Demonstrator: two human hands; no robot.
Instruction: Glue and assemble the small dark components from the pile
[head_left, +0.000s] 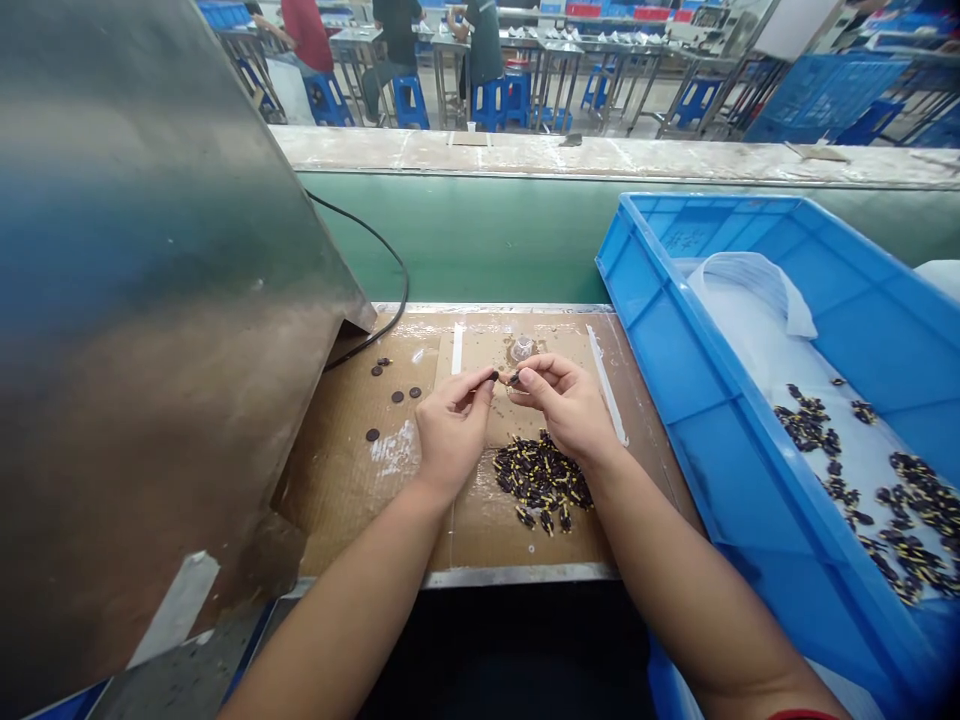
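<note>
Over the cardboard-covered bench, my left hand (456, 418) pinches a small dark piece (494, 376) between thumb and fingertips. Close to its right, my right hand (564, 402) is closed on another small dark part (514, 379). The two fingertips nearly meet, and the fingers hide most of both pieces. Below the right hand lies a pile of small dark parts with yellow ends (541, 478). A small clear cup (522, 347) stands just beyond my hands. Several dark round discs (397, 397) lie on the cardboard to the left.
A large metal housing (150, 300) fills the left side, with a black cable (405, 270) behind it. At right, a blue crate (675, 370) holds more dark and yellow parts on white sheeting. People (480, 40) sit at tables beyond the green belt (487, 235).
</note>
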